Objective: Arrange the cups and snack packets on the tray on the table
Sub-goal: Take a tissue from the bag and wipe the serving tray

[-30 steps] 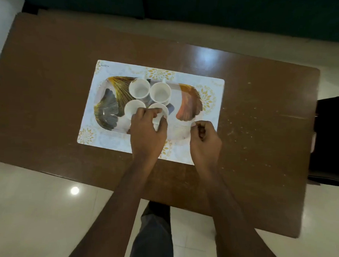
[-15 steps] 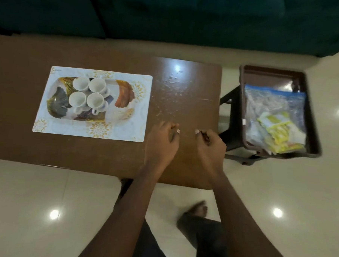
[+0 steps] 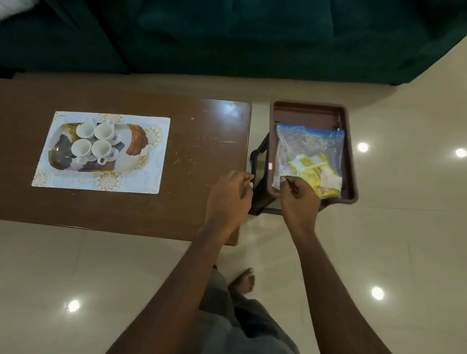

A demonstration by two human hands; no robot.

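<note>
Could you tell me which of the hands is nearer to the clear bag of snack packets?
Right. The right hand is at the near corner of the bag; the left hand is over the table edge, further left.

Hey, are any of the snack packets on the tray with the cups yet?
No, the snack packets sit in a plastic bag in the brown bin beside the table; the tray holds only four cups.

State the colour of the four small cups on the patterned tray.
White cups, seen in the head view.
</note>
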